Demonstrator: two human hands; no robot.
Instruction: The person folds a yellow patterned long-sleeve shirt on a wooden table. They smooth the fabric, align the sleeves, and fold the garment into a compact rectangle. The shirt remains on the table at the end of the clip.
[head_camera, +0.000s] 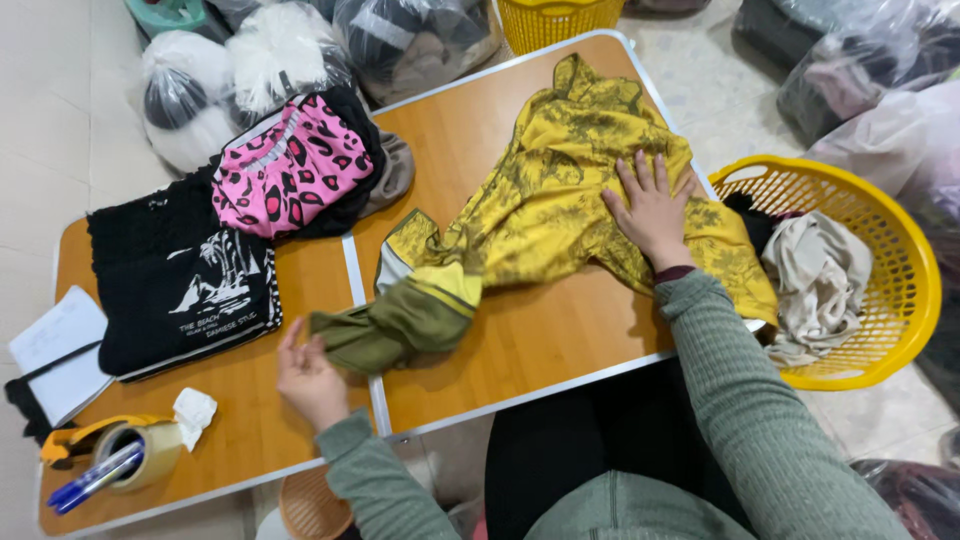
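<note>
Right hand: the right hand (652, 208) lies flat, fingers spread wide, palm down on the yellow printed garment (560, 200) — pressing it, gripping nothing.
Left hand: the left hand (308, 375) sits at the near edge of the table, fingers pinched on the olive-green sleeve end (385, 330) of that same garment.
Garment: it sprawls crumpled over the right half of the wooden folding table (520, 340), one edge hanging off toward the basket on the right.
Right basket: a round yellow laundry basket (900, 300) stands just beside the table's right end — inside, a beige cloth (815, 275) heaped on top and something dark behind it.
Far basket: a second yellow basket (555, 20) peeks in at the top edge; its contents cannot be told.
Bags: clear plastic bags (400, 40) stuffed with clothing crowd the floor beyond the table.
Folded stack: a black printed shirt (180, 275) lies folded on the left half, a pink-and-black leopard-print piece (290, 165) folded just beyond it.
Left corner: a tape dispenser (125, 450) with a blue pen (90, 480) resting against it, a crumpled white scrap (193, 412) and a notebook (60, 350).
</note>
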